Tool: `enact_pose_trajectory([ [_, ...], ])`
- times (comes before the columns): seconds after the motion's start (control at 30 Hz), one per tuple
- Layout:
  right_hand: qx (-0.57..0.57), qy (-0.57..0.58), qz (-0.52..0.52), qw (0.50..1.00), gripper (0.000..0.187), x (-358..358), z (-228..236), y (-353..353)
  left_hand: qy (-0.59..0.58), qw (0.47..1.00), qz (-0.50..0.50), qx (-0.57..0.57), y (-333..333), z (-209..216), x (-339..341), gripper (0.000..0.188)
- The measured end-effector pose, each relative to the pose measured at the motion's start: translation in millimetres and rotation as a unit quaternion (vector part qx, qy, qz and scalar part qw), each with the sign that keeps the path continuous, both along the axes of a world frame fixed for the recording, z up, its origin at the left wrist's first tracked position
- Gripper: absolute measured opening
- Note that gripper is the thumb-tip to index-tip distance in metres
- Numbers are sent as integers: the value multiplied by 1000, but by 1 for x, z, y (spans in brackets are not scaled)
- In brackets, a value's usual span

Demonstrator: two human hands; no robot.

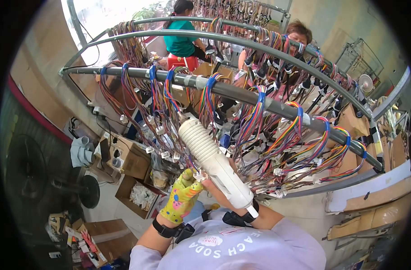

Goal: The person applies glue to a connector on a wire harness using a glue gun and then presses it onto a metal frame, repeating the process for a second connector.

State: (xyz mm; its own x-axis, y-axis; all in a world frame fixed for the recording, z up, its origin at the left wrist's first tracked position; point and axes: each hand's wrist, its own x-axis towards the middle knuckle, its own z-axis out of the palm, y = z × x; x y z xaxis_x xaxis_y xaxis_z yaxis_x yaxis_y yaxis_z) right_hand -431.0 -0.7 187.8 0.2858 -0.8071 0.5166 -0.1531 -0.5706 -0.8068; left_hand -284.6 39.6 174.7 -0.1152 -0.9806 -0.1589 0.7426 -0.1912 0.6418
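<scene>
My left hand [182,198], in a yellow patterned glove, pinches a small white wire connector [199,176] with thin coloured wires running up from it. A white glue gun [214,157] with a ribbed front lies across my right hand [211,185], its nozzle tilted up and to the left. My right hand is mostly hidden beneath the gun and looks closed around it; some fingers show at its sides, close to the connector. Bundles of coloured wires [255,112] hang from a grey rail [241,93] just beyond both hands, tied with blue bands.
More wire bundles hang on rails farther back. A person in a green top [179,38] sits on a red seat, and another person [299,33] is behind the rails at right. Cardboard boxes [131,157] and a black fan [88,191] stand at left. Cardboard sheets [372,193] lie at right.
</scene>
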Motion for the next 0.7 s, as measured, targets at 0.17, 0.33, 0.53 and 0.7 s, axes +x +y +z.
enact_pose_trajectory([
  [0.17,11,2,4,1000,64,-6,-2,1,56,998,3,14,-5,-7,1,31],
  [0.33,-58,32,11,998,54,-27,-14,11,-42,991,130,0,-13,-21,11,29],
  [0.53,1,164,-32,986,40,-75,-22,25,-64,971,229,29,-33,-30,16,35],
  [0.7,89,130,32,987,45,-86,-32,33,-51,964,263,-4,-39,-48,21,33],
])
